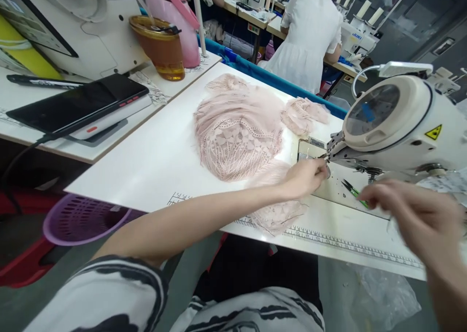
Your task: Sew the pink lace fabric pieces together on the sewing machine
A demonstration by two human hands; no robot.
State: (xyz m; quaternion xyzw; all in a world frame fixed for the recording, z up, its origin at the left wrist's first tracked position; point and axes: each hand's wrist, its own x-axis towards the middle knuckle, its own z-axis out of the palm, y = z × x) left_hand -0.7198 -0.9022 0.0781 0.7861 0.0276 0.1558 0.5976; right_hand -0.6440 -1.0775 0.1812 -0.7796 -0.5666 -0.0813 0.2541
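Note:
My left hand (305, 176) reaches across the white table to the needle area of the sewing machine (397, 122), fingers pinched together at the presser foot; what they pinch is too small to see. A pile of pink lace fabric (237, 127) lies under and beyond my left forearm. A smaller pink lace piece (304, 114) lies by the machine. My right hand (408, 215) hovers blurred at the right, fingertips close to green-handled snips (354, 192) lying on the machine bed; its fingers curl loosely.
A purple basket (78, 220) hangs below the table's left edge. On the neighbouring table at left sit a dark tablet (78, 103), an amber cup (160, 47) and a pink bottle (180, 15). A person in white (310, 35) works at the back. A ruler strip (328, 239) runs along the table's front edge.

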